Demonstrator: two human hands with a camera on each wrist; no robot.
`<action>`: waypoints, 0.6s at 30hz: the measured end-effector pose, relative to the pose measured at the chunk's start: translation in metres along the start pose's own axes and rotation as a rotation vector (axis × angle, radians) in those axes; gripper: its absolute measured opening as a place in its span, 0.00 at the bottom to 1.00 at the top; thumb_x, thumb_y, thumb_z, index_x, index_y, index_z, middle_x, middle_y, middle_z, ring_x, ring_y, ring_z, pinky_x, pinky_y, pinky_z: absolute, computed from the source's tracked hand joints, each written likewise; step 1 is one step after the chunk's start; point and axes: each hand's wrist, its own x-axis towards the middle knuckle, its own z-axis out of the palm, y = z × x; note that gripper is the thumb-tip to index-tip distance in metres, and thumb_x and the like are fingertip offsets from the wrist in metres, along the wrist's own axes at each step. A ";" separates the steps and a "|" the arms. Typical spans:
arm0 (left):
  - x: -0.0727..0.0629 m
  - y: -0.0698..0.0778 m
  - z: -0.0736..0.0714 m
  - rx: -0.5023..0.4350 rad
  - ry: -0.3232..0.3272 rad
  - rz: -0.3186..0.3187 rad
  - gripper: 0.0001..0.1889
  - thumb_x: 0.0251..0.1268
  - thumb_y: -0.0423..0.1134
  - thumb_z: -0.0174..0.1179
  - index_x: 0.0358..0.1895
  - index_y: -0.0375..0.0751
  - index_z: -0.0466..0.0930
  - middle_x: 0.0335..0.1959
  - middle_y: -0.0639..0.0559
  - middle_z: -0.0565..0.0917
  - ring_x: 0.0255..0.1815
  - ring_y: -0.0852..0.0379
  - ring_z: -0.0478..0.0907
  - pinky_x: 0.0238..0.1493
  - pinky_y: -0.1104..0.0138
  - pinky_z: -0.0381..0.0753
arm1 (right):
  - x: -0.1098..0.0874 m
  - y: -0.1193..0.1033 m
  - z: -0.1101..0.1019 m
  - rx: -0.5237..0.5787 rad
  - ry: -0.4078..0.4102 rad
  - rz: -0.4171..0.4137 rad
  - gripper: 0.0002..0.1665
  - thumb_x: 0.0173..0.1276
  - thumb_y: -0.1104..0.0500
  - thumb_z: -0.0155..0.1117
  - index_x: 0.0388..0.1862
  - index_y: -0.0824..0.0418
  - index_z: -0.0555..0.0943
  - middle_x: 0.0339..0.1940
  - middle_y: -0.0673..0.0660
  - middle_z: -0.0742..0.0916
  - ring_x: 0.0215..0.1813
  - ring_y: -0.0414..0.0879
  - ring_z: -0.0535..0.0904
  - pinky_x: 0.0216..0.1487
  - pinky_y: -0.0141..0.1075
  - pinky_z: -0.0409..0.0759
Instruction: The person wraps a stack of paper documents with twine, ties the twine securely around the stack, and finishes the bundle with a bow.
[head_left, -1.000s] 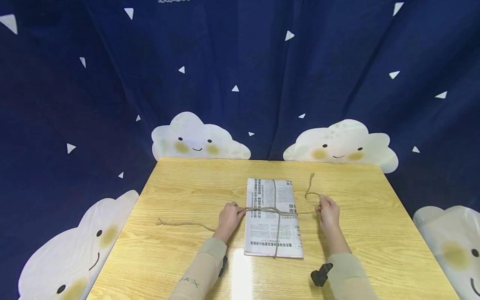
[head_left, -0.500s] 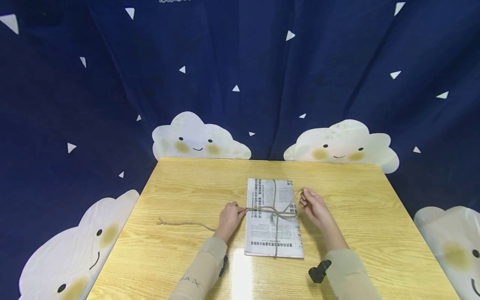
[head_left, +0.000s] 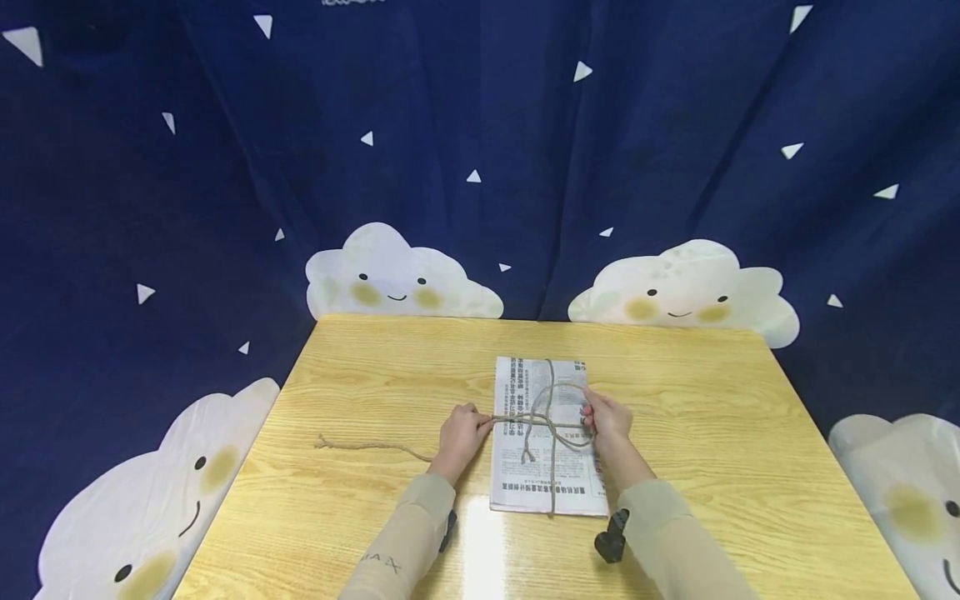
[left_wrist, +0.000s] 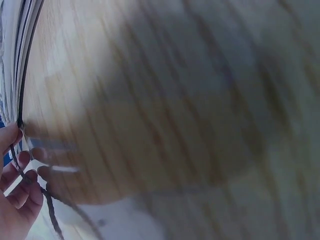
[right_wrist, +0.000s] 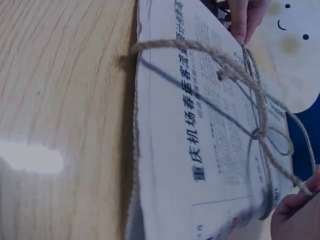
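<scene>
At left, one string end (head_left: 360, 447) lies on one table (head_left: 360, 375); one left hand (head_left: 459, 437) pinches string beside one newspaper bundle (head_left: 513, 458) mid-table, a second end (head_left: 528, 456) on it; one right hand (head_left: 611, 423) pinches string by its right edge.

the newspaper stack (head_left: 517, 479) was matt printed paper with a finely ragged edge, and the twine (right_wrist: 235, 68) over it looked rough, twisted and fibrous. the desk (head_left: 375, 375) showed smooth wood grain, glossy enough for a white glare. the backdrop (head_left: 480, 229) was matt, softly folded cloth, the sleeves (head_left: 401, 533) matt fabric, the black wrist piece (head_left: 611, 543) plastic-looking.
</scene>
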 end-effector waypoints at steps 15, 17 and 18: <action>-0.009 -0.009 -0.008 0.012 0.054 0.029 0.05 0.53 0.32 0.64 0.34 0.40 0.84 0.29 0.52 0.79 0.32 0.55 0.77 0.29 0.67 0.79 | 0.014 0.010 -0.035 -0.338 -0.360 -0.229 0.40 0.67 0.67 0.50 0.71 0.66 0.42 0.61 0.73 0.68 0.58 0.59 0.69 0.60 0.45 0.68; -0.012 -0.014 -0.015 0.020 0.053 0.026 0.04 0.52 0.31 0.64 0.33 0.39 0.84 0.29 0.51 0.79 0.31 0.54 0.77 0.29 0.66 0.79 | 0.014 0.010 -0.038 -0.367 -0.336 -0.250 0.38 0.66 0.68 0.51 0.70 0.69 0.46 0.60 0.74 0.69 0.57 0.61 0.70 0.59 0.46 0.69; -0.013 -0.016 -0.018 0.014 0.042 0.016 0.04 0.52 0.31 0.64 0.33 0.38 0.84 0.29 0.50 0.79 0.30 0.54 0.77 0.28 0.65 0.78 | 0.015 0.010 -0.039 -0.383 -0.319 -0.260 0.36 0.67 0.67 0.52 0.69 0.71 0.49 0.59 0.74 0.70 0.56 0.61 0.71 0.58 0.45 0.71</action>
